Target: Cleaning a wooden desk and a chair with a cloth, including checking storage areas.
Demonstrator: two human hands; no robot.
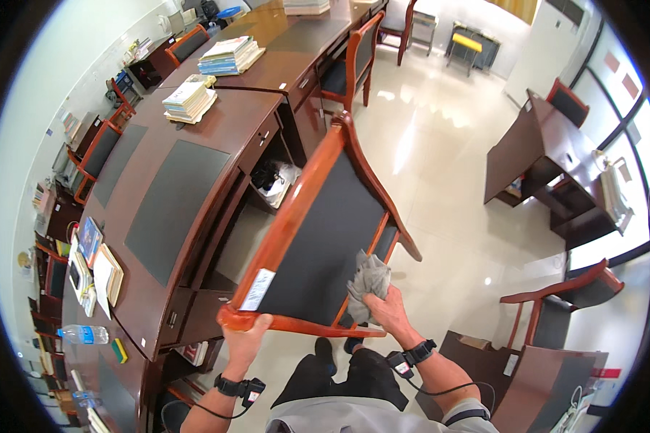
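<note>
Tilted toward the camera, a wooden chair (318, 231) with a dark padded back is held just beside the long curved tabletop (166, 180). Its lower frame corner is gripped by the left hand (244, 335), whose fingers are curled closed around the reddish wood next to a white label (257, 289). A crumpled grey cloth (368, 285) is pressed against the right side rail of the chair by the right hand (388, 307) (the fingers are closed on the cloth, bunching it). Black bands are worn on both wrists. Stacks of books (230, 56) are seen farther along the tabletop, well apart from the chair, and a plastic water bottle (84, 334) lies near its close end. A glossy pale floor (448, 144) is visible beneath.
</note>
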